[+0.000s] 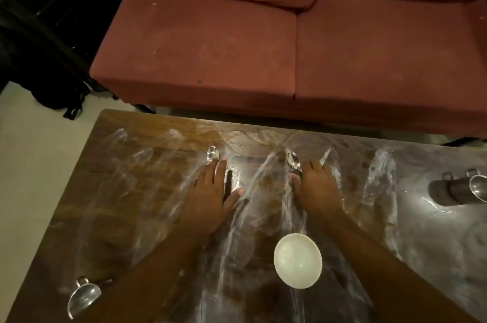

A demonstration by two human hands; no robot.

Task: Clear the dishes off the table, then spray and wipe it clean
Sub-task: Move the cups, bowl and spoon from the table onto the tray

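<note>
A dark wooden table (147, 191) is streaked with white smears. Two steel spoons lie near its far middle. My left hand (210, 191) lies flat with straight fingers over the handle of the left spoon (213, 154), whose bowl sticks out past my fingertips. My right hand (316, 188) has its fingers curled over the handle of the right spoon (293, 159), thumb beside it. A white bowl (297, 260) stands nearer me, between my forearms. One steel cup (83, 296) lies on its side at the near left corner.
At the table's right edge another steel cup (477, 188) lies on its side. A red sofa (263, 46) stands right behind the table's far edge. Dark furniture and a black bag (60, 96) fill the left; pale floor shows beside the table.
</note>
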